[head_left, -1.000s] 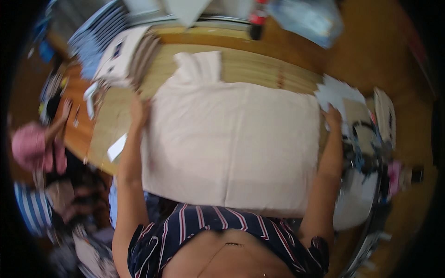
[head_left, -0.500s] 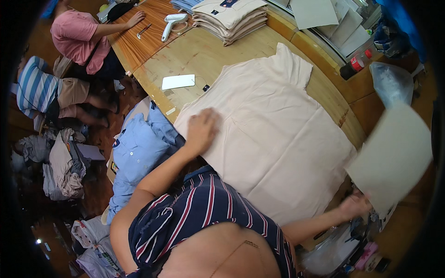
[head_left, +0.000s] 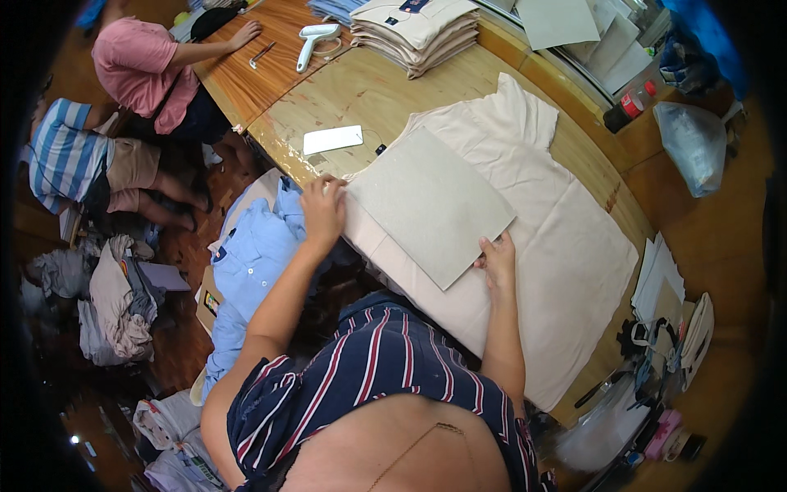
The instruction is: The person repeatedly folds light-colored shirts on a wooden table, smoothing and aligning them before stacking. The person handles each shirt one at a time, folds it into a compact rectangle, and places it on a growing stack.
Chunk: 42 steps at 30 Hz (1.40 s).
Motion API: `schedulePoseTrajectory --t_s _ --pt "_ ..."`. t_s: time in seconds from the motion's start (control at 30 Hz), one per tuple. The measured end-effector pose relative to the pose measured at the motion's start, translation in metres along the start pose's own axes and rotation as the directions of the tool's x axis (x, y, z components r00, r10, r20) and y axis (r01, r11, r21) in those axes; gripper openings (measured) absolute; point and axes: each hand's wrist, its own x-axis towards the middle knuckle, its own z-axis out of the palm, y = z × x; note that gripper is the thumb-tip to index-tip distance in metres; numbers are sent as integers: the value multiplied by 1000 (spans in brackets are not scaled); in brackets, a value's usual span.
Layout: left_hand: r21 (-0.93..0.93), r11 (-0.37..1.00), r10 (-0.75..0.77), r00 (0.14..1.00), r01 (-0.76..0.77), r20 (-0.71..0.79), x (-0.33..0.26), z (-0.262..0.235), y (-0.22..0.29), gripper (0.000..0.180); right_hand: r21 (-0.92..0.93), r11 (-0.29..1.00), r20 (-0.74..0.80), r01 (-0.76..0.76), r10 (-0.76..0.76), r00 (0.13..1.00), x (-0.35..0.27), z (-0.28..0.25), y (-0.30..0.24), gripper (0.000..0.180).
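A cream short-sleeved shirt (head_left: 574, 238) lies spread on the wooden table, one sleeve pointing to the far side. On top of it, toward its left end, rests a flat grey cardboard sheet (head_left: 434, 201). My right hand (head_left: 498, 261) grips the sheet's near right edge, thumb on top. My left hand (head_left: 324, 209) is at the sheet's left corner by the table edge, fingers apart and slightly bent; whether they touch the sheet is unclear. A white tag (head_left: 333, 139) with a thin string lies beside the shirt, near a small black piece (head_left: 380, 149).
Folded cream shirts (head_left: 414, 33) are stacked at the far side, near a white lint roller (head_left: 316, 41). A dark bottle (head_left: 630, 107) lies right. Blue shirts (head_left: 258, 254) hang by the left edge. Card sheets (head_left: 656, 283) stand right. People (head_left: 143, 66) work at far left.
My right hand has brought the cardboard sheet from the right side onto the shirt. My left hand has shifted from the shirt's surface left to the sheet's corner.
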Motion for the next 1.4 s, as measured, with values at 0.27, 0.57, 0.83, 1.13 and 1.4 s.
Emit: schedulePoseTrajectory --t_s 0.27,0.57,0.83,1.13,1.4 --pt "-106 964 258 950 -243 175 -27 4 37 34 -141 990 -98 22 -36 995 2 3 -12 58" --pt "-92 964 266 929 -250 258 -24 7 36 38 -177 982 -110 59 -80 991 4 -2 -9 75" --pt "-27 960 273 903 -280 333 -16 5 41 39 -266 964 -101 7 -35 994 5 -8 -25 76" --pt "-118 953 296 939 -278 175 82 66 73 17 -725 571 -688 -384 -582 433 46 -310 -44 37" --pt "56 988 120 933 -147 340 223 214 162 34 -706 390 -708 -591 -378 596 86 -356 -69 57"
